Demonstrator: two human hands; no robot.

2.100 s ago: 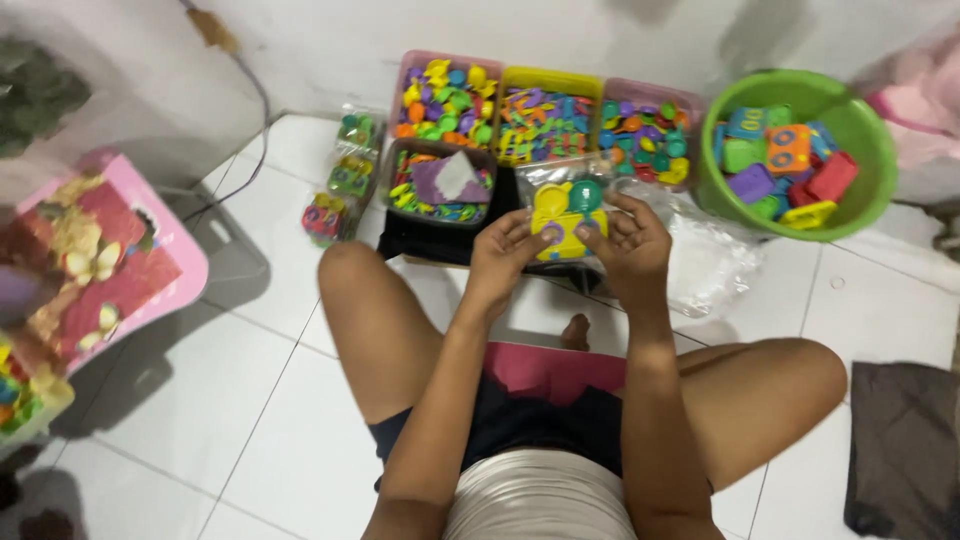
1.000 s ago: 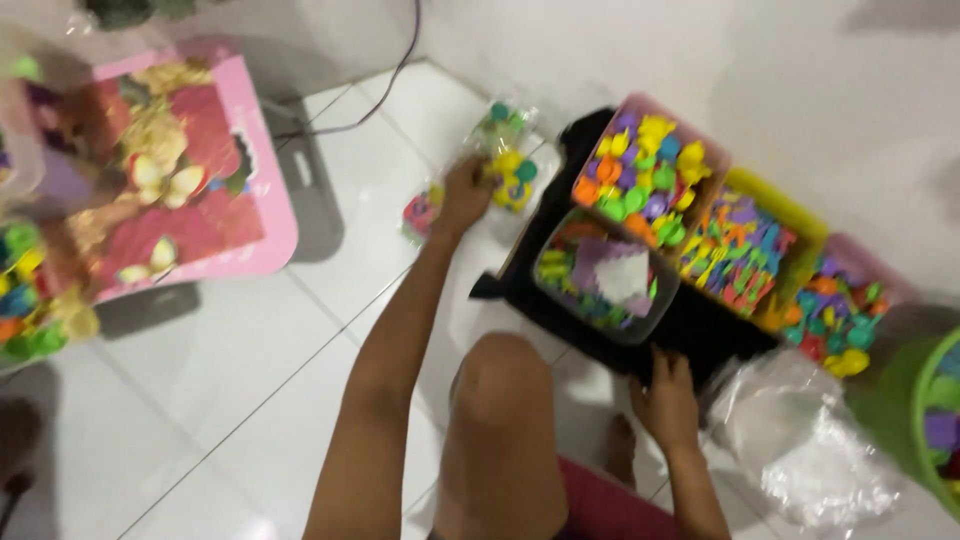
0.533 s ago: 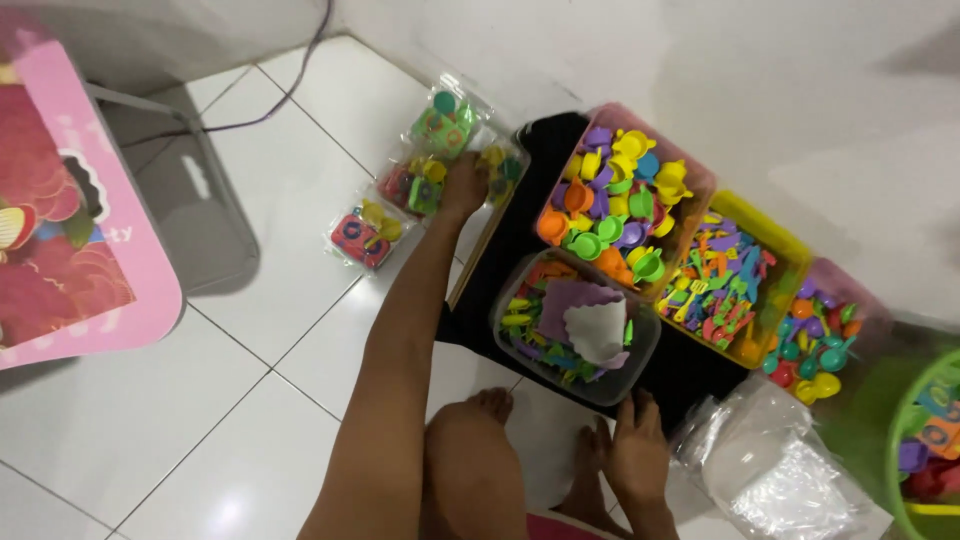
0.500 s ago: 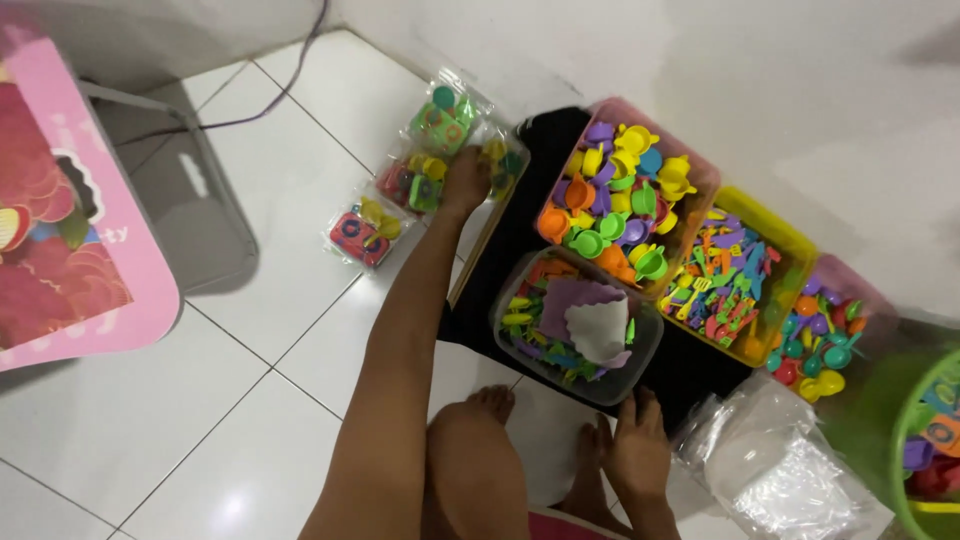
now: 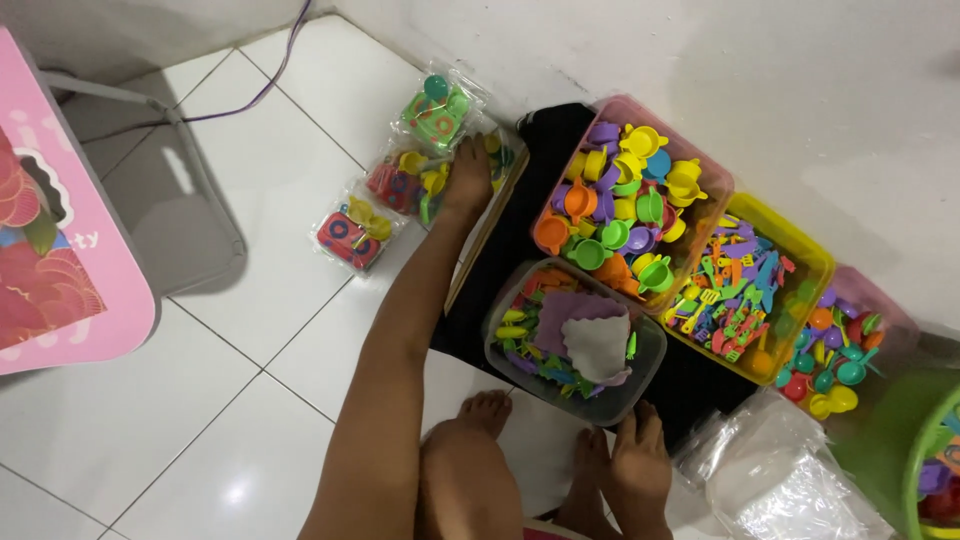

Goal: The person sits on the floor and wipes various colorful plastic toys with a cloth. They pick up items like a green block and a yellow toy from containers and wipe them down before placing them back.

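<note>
My left hand [image 5: 467, 176] reaches out to a pile of clear toy packets [image 5: 400, 185] on the white tile floor, left of the bins. Its fingers curl down over one packet of yellow and green pieces [image 5: 432, 182]; the fingertips are hidden. My right hand [image 5: 640, 462] rests flat on the floor with its fingers apart and nothing in it. It lies just in front of a clear tub [image 5: 640, 385] holding small colourful toys and a purple and grey cloth. My bare feet [image 5: 487, 412] and knee are between the two arms.
A pink bin of toy cups [image 5: 715, 190], a yellow bin of toy utensils [image 5: 815, 265] and another pink bin [image 5: 890, 320] stand in a row on a black mat [image 5: 525, 225] by the wall. Empty plastic bags [image 5: 780, 470] lie right, beside a green basket [image 5: 915, 470]. A pink table [image 5: 60, 290] is left.
Both hands held a packet in my lap. My left hand has carried it out to the pile at the left and stays on it; my right hand has dropped to the floor.
</note>
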